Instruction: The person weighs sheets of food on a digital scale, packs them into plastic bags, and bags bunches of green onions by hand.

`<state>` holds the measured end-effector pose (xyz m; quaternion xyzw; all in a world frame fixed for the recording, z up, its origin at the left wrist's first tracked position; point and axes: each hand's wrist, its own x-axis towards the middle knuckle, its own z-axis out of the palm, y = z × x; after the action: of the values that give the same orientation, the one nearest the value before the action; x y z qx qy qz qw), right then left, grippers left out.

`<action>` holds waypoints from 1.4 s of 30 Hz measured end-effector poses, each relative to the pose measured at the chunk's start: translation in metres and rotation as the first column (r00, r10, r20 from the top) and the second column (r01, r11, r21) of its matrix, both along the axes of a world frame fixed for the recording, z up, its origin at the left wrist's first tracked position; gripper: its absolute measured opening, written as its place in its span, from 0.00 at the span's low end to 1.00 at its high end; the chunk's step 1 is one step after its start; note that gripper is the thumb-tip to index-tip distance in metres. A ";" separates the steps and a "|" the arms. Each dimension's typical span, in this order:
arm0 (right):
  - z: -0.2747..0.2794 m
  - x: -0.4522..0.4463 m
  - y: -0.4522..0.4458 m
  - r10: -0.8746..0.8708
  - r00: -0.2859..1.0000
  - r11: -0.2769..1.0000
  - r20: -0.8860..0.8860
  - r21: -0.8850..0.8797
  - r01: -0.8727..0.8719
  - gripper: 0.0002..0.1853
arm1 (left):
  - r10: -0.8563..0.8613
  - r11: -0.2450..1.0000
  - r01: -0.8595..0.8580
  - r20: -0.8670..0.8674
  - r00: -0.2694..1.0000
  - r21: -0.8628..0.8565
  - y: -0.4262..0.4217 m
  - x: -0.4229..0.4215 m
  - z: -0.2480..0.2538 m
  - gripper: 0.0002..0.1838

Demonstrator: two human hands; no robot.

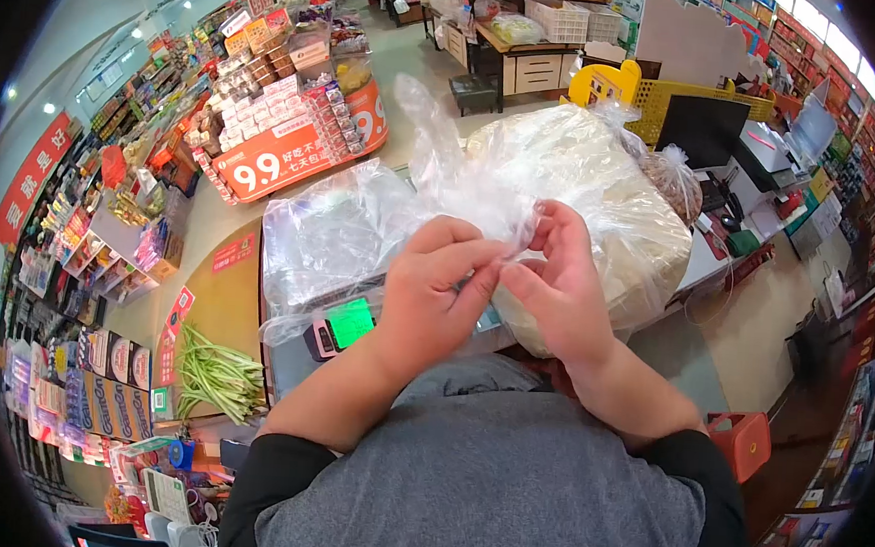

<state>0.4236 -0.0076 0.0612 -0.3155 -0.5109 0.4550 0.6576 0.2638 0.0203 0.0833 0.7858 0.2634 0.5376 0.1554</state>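
We take the large wrapped bundle as our landmark. At its near left edge, both our hands meet over a thin clear bag. Our left hand has thumb and fingers drawn close together on a gathered bit of the film; our right hand pinches the same bit, thumb and forefinger nearly closed, the other fingers curled above. The fingertips of both hands nearly touch, so the gap between our hands is narrow. The bag rises from our grip and leans along the bundle's left side; we cannot tell where its film ends and other plastic begins.

Left of the bundle, a clear plastic sheet lies spread, its lower edge beside a lit green display. Farther left, past a seam, green stalks lie on a wooden tabletop with a curved outer edge.

To the bundle's right we see a smaller tied bag close against it and a black monitor just beyond. Our right forearm passes just beside the bundle's near edge. Open floor stretches beyond the bundle, around a black stool, and more floor shows to its near right.
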 end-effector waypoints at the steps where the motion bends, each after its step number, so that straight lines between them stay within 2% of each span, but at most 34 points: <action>1: -0.003 0.004 0.004 0.031 0.999 0.999 0.017 -0.033 -0.030 0.22 | -0.044 0.999 0.044 0.007 0.999 -0.030 0.000 0.002 -0.002 0.05; 2: -0.004 0.009 0.008 0.061 0.998 0.996 0.034 -0.066 -0.059 0.21 | -0.089 0.994 0.090 0.015 0.996 -0.059 0.001 0.004 -0.003 0.05; 5: 0.006 0.030 0.007 -0.094 0.987 0.963 0.134 -0.240 0.124 0.19 | -0.008 0.943 0.071 0.193 0.981 -0.326 0.008 -0.003 -0.008 0.04; 6: 0.006 0.032 0.006 -0.306 0.922 0.951 0.237 0.039 0.306 0.19 | -0.015 0.922 0.124 0.288 0.958 -0.366 0.008 -0.002 -0.006 0.04; 7: 0.006 0.034 0.004 -0.519 0.810 0.841 0.273 0.329 0.428 0.19 | -0.014 0.900 0.178 0.382 0.924 -0.399 0.007 -0.001 -0.002 0.04; 8: 0.006 0.036 0.003 -0.709 0.665 0.645 0.235 0.596 0.477 0.19 | -0.007 0.875 0.234 0.473 0.881 -0.423 0.008 0.000 0.001 0.03; 9: 0.021 0.038 -0.007 -0.849 0.470 0.421 0.240 0.845 0.329 0.21 | -0.017 0.906 0.197 0.433 0.901 -0.374 0.010 0.003 0.001 0.05; 12: 0.031 0.018 -0.018 -0.620 0.659 0.505 0.425 0.859 -0.080 0.22 | -0.009 0.992 0.024 0.119 0.993 -0.126 0.006 0.010 0.002 0.07; 14: 0.024 0.014 -0.018 -0.369 0.747 0.825 0.554 0.565 -0.012 0.22 | 0.009 1.000 -0.011 0.086 0.996 0.022 0.001 0.015 0.007 0.07; 15: 0.020 0.014 -0.015 -0.230 0.790 0.927 0.568 0.376 0.000 0.22 | 0.024 0.994 -0.032 0.071 0.997 0.108 0.000 0.015 0.010 0.07; 16: 0.014 0.016 -0.009 0.032 0.907 0.982 0.419 0.157 -0.107 0.23 | 0.044 0.979 -0.055 0.061 0.997 0.198 -0.001 0.015 0.012 0.07; 17: 0.006 0.019 -0.002 0.268 0.943 0.963 0.197 -0.042 -0.265 0.25 | 0.027 0.972 -0.020 -0.026 0.999 0.236 -0.003 0.013 0.014 0.09; 18: 0.002 0.020 0.003 0.448 0.891 0.870 -0.072 -0.197 -0.453 0.26 | 0.026 0.950 0.002 -0.084 0.996 0.312 -0.005 0.014 0.015 0.09; 19: 0.001 0.021 0.004 0.475 0.860 0.858 -0.187 -0.118 -0.500 0.31 | 0.033 0.923 0.025 -0.143 0.989 0.384 -0.007 0.017 0.014 0.09; 20: 0.003 0.021 0.005 0.437 0.859 0.877 -0.267 -0.086 -0.473 0.31 | 0.046 0.891 0.051 -0.202 0.978 0.451 -0.010 0.021 0.014 0.09; 22: 0.016 0.020 0.004 0.358 0.832 0.914 -0.423 -0.026 -0.406 0.32 | 0.068 0.890 0.032 -0.203 0.977 0.454 -0.015 0.028 0.009 0.12; 23: 0.017 0.023 0.007 0.340 0.871 0.929 -0.356 -0.016 -0.369 0.37 | 0.075 0.892 0.029 -0.212 0.974 0.450 -0.015 0.030 0.008 0.12; 26: 0.011 0.033 0.010 0.341 0.827 0.918 -0.447 -0.033 -0.396 0.35 | 0.077 0.912 0.026 -0.233 0.970 0.410 -0.011 0.036 -0.003 0.12; 29: 0.000 0.040 0.021 0.419 0.618 0.867 -0.666 0.092 -0.489 0.42 | 0.018 0.935 0.072 -0.248 0.969 0.348 -0.010 0.043 -0.012 0.12; 32: -0.006 0.041 0.029 0.511 0.645 0.857 -0.569 0.272 -0.438 0.48 | -0.045 0.918 0.144 -0.264 0.963 0.370 -0.013 0.052 -0.013 0.12; 33: -0.001 0.044 0.026 0.413 0.795 0.911 -0.445 0.186 -0.369 0.55 | -0.071 0.908 0.180 -0.284 0.956 0.378 -0.013 0.054 -0.011 0.12; 36: 0.010 0.053 0.027 0.358 0.846 0.932 -0.394 0.208 -0.298 0.61 | -0.131 0.879 0.247 -0.291 0.948 0.407 -0.012 0.065 -0.014 0.13; 38: 0.022 0.057 0.025 0.286 0.842 0.958 -0.457 0.135 -0.251 0.60 | -0.193 0.861 0.305 -0.294 0.936 0.406 -0.012 0.074 -0.014 0.15; 40: 0.028 0.065 0.028 0.210 0.821 0.978 -0.531 0.101 -0.184 0.56 | -0.261 0.821 0.406 -0.368 0.892 0.402 -0.017 0.086 -0.021 0.15; 42: 0.031 0.078 0.032 0.153 0.826 0.985 -0.542 0.147 -0.087 0.53 | -0.335 0.809 0.483 -0.413 0.847 0.335 -0.018 0.095 -0.024 0.14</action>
<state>0.5021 0.0241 0.0926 -0.0997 -0.3442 0.5366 0.7640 0.3588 0.0027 0.0591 0.9179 -0.0163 0.3937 0.0463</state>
